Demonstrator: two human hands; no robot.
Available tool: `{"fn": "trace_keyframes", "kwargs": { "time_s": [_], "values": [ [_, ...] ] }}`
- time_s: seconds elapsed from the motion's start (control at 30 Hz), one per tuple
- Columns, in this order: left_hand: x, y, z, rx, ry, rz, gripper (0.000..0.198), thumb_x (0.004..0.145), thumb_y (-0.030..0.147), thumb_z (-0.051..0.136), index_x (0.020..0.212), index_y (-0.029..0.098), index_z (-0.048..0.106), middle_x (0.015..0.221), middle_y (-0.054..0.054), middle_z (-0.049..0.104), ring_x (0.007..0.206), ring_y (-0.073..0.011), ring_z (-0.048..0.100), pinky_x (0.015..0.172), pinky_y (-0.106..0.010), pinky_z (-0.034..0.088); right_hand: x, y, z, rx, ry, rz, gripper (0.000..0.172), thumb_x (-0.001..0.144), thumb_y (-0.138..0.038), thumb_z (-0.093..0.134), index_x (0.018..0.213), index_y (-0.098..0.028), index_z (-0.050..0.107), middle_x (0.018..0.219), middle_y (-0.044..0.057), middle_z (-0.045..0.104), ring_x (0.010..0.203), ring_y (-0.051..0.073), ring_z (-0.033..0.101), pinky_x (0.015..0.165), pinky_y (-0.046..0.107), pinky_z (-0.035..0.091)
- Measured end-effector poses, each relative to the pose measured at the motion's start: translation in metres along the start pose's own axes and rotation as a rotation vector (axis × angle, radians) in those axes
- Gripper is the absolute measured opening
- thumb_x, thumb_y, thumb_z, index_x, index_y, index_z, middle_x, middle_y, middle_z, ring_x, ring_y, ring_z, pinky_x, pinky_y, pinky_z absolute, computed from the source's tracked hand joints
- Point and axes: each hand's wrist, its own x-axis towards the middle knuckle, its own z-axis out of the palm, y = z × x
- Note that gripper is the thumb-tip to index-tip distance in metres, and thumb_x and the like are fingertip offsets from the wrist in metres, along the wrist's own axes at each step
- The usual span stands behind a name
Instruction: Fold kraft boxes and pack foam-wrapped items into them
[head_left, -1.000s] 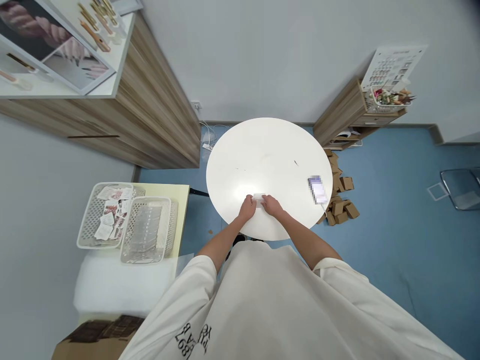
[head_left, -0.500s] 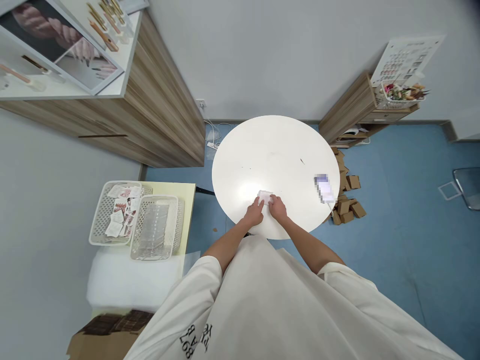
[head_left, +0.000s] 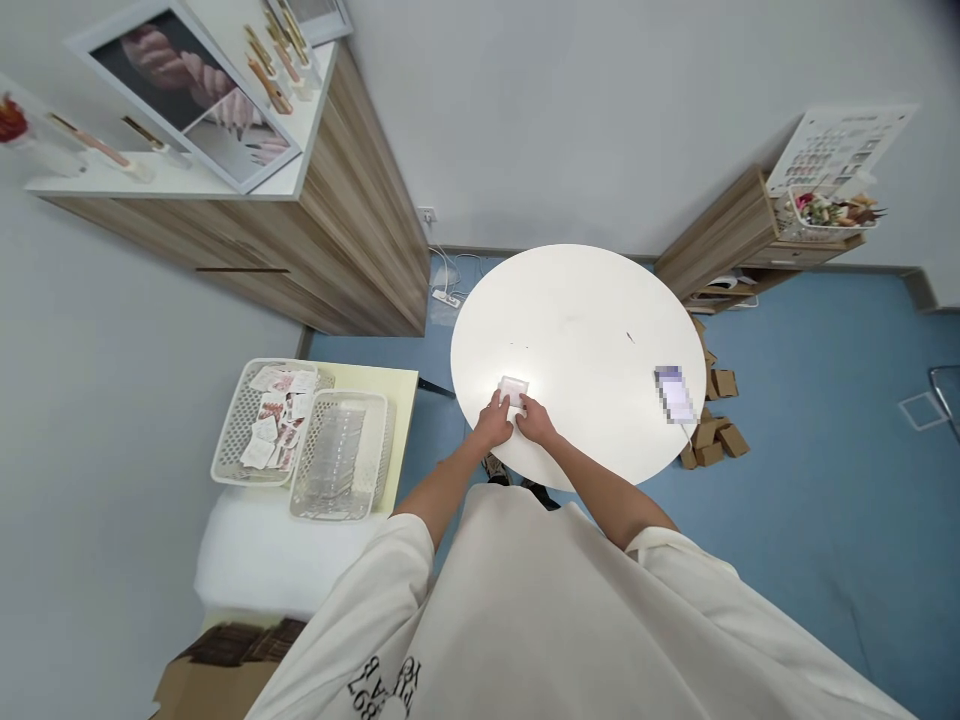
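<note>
A small flat pale-pink rectangular packet or clear case is at the near left part of the round white table. My left hand grips its left and near side, with the thumb and fingers closed on the edge. At its near right corner, my right hand pinches it, with the fingers curled. Whether the piece touches the tabletop or is lifted slightly, I cannot tell. Farther right on the table lies a blurred-out phone with a cable.
Left of the table, a yellow stand holds a white basket of printed cards and another basket of clear plastic cases. Brown cardboard boxes lie on the floor at right. Wooden cabinets stand against the wall. A small dark mark shows on the tabletop.
Both hands and the small flat piece have shifted left across the table. More of the piece's face now shows above my fingers. The camera view has turned slightly left.
</note>
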Motion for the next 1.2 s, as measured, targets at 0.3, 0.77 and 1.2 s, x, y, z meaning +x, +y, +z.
{"fn": "trace_keyframes", "kwargs": {
  "time_s": [0.3, 0.77, 1.2],
  "values": [
    [-0.003, -0.052, -0.027, 0.039, 0.040, -0.040, 0.075, 0.088, 0.026, 0.051, 0.157, 0.019, 0.022, 0.166, -0.017, 0.015, 0.145, -0.0368, 0.034, 0.113, -0.050, 0.033, 0.040, -0.044, 0.015, -0.115, -0.099, -0.097, 0.071, 0.087, -0.015, 0.050, 0.156, -0.014, 0.032, 0.151, 0.017, 0.045, 0.134, 0.027, 0.048, 0.110, 0.041, 0.041],
    [-0.018, -0.030, -0.031, 0.011, 0.224, -0.075, 0.061, 0.089, 0.021, 0.050, 0.148, 0.020, 0.037, 0.161, -0.015, 0.026, 0.140, -0.0347, 0.039, 0.112, -0.048, 0.036, 0.005, -0.027, -0.002, -0.145, -0.065, -0.068, 0.060, 0.094, -0.024, 0.049, 0.152, -0.014, 0.037, 0.157, 0.017, 0.033, 0.139, 0.026, 0.041, 0.113, 0.039, 0.037],
    [-0.113, 0.040, 0.041, -0.015, 0.383, -0.118, 0.054, 0.095, 0.025, 0.045, 0.148, 0.018, 0.039, 0.161, -0.015, 0.027, 0.144, -0.0339, 0.034, 0.113, -0.048, 0.034, -0.107, 0.021, -0.010, -0.161, 0.114, -0.237, 0.041, 0.100, -0.033, 0.042, 0.136, -0.019, 0.057, 0.145, 0.013, 0.049, 0.130, 0.026, 0.050, 0.107, 0.039, 0.041]
  ]
}}
